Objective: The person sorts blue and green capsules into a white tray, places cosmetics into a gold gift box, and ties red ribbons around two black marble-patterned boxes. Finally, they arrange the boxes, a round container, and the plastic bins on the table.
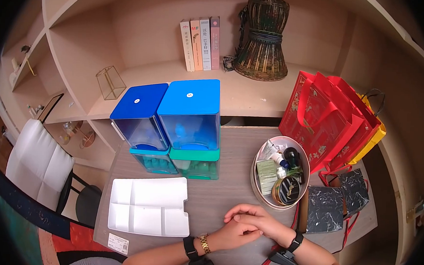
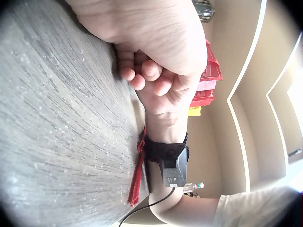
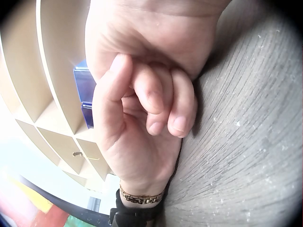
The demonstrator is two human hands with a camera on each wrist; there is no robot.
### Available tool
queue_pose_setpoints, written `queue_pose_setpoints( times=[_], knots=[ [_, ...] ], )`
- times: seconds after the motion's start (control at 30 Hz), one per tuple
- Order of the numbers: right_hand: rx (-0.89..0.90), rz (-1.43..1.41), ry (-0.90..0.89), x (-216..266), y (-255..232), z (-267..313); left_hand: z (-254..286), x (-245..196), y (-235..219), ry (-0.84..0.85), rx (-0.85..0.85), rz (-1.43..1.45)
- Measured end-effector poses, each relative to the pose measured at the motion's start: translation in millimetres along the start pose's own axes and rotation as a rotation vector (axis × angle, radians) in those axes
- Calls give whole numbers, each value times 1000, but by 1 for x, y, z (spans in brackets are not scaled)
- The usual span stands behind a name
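Note:
Both hands rest together near the table's front edge, one loosely laid in the other, with no object visible in them. In the head view the right hand [image 1: 261, 218] lies partly over the left hand [image 1: 232, 234], which has a gold bracelet at its wrist. Bent fingers show between the left hand [image 2: 147, 30] and the right hand [image 2: 163, 101] in the left wrist view. From the right wrist, the right hand [image 3: 154, 30] appears above the left hand [image 3: 139, 151], fingers loosely curled. Some fingers are hidden where the hands overlap.
A white divided tray [image 1: 149, 205] lies left, below blue drawer boxes [image 1: 189, 102] and green ones [image 1: 195, 165]. Right are a round box [image 1: 254, 183] of cosmetics, black marbled boxes [image 1: 324, 210] and red bags [image 1: 319, 124]. Books [image 1: 200, 44] and a drum [image 1: 263, 43] stand behind.

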State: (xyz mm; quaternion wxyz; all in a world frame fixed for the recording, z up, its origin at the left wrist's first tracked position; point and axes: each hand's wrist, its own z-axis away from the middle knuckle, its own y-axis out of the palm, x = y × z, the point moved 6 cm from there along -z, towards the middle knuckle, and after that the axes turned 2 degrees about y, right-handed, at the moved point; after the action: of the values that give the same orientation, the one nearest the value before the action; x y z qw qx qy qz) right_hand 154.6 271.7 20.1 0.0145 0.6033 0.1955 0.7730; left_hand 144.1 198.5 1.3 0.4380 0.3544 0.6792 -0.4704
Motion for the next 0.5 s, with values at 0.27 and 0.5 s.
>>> queue_pose_setpoints(
  times=[0.27, 0.5],
  knots=[
    [1, -20, 0, -2, -1, -1, 0, 2, 1, -9, 4, 22],
    [4, -5, -2, 0, 0, 0, 0, 1, 0, -10, 10, 18]
  ],
)
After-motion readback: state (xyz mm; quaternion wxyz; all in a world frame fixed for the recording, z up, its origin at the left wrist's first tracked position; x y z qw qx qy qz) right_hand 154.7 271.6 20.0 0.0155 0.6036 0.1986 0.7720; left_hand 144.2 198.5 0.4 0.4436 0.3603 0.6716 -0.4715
